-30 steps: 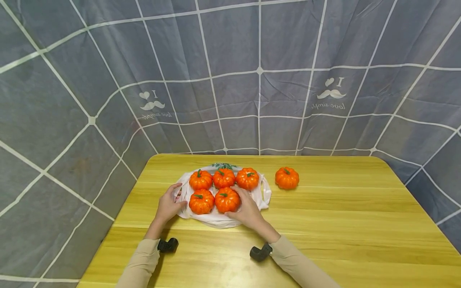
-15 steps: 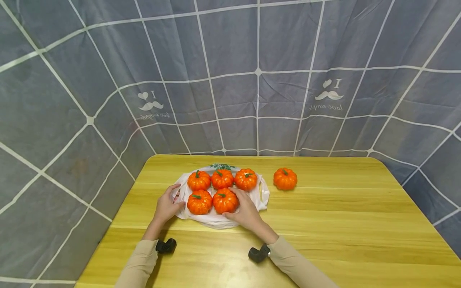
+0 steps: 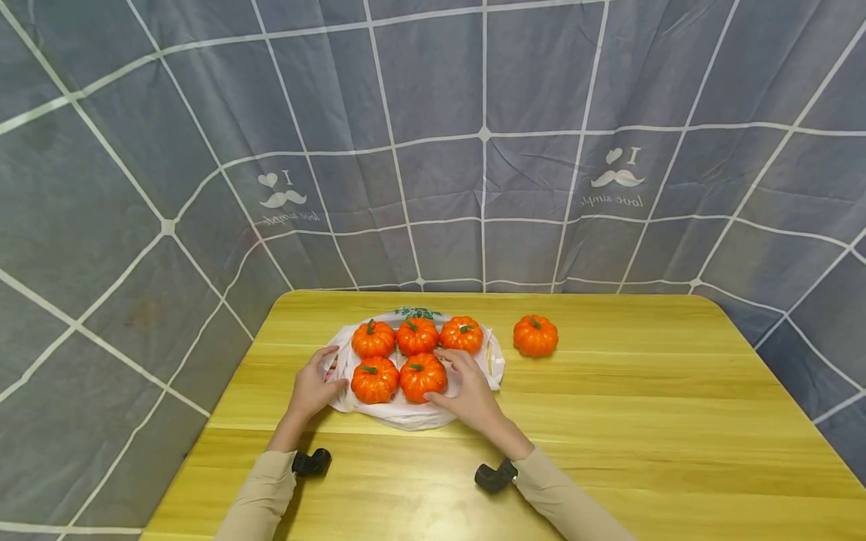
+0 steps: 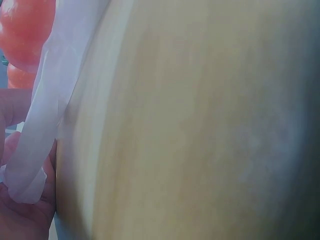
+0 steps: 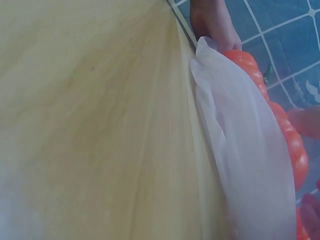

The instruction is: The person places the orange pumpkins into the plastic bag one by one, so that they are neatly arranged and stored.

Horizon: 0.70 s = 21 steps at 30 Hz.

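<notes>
Three small orange pumpkins with green stems stand in a back row on a white plastic bag [image 3: 406,417], with two more in front of them. My left hand [image 3: 313,387] holds the bag's left edge; in the left wrist view a strip of the bag [image 4: 65,55] lies between its thumb and fingers. My right hand [image 3: 470,394] is at the front right pumpkin [image 3: 422,378], thumb tip at its lower right side and loosely bent fingers behind it. The bag's near edge [image 5: 250,150] hides part of the pumpkins in the right wrist view.
Another pumpkin [image 3: 536,336] sits alone on the wooden table [image 3: 663,406], right of the bag. A grey cloth [image 3: 440,180] with white lines hangs behind the table and along both sides. Green print [image 3: 418,312] shows at the bag's far edge.
My right hand has shifted slightly right, its fingers loosening away from the front right pumpkin, which stays in place. The left hand keeps its place on the bag.
</notes>
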Tool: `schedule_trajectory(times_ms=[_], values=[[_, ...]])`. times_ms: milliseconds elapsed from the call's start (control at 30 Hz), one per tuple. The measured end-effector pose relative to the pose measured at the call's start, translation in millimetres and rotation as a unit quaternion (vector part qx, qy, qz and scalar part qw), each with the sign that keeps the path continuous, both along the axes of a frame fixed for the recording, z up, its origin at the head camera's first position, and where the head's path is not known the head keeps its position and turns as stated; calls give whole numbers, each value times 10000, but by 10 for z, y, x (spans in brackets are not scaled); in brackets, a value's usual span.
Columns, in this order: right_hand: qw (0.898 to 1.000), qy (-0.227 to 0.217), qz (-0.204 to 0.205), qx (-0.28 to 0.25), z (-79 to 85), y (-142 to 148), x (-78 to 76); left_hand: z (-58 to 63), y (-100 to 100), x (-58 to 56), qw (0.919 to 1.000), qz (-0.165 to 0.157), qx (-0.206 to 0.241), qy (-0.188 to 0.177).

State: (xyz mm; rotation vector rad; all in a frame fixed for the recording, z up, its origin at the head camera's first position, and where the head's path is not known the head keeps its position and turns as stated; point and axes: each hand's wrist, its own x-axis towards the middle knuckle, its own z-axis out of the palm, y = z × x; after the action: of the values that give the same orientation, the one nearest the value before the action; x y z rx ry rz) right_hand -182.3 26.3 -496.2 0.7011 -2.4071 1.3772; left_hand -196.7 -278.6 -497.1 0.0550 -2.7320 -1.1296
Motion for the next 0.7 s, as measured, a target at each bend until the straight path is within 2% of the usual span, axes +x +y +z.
schedule_trajectory(times_ms=[200,400,700], values=[[9976,563,-127,-381,44,143,27,4,-1,10,10000,-20,-13,-2],[9903,1130,-655,-475,79,350,1,7,-1,13,10000,-15,-22,-4],[9794,1274,-1448,-593,89,743,-68,3,-2,13,10000,-49,-7,-28]])
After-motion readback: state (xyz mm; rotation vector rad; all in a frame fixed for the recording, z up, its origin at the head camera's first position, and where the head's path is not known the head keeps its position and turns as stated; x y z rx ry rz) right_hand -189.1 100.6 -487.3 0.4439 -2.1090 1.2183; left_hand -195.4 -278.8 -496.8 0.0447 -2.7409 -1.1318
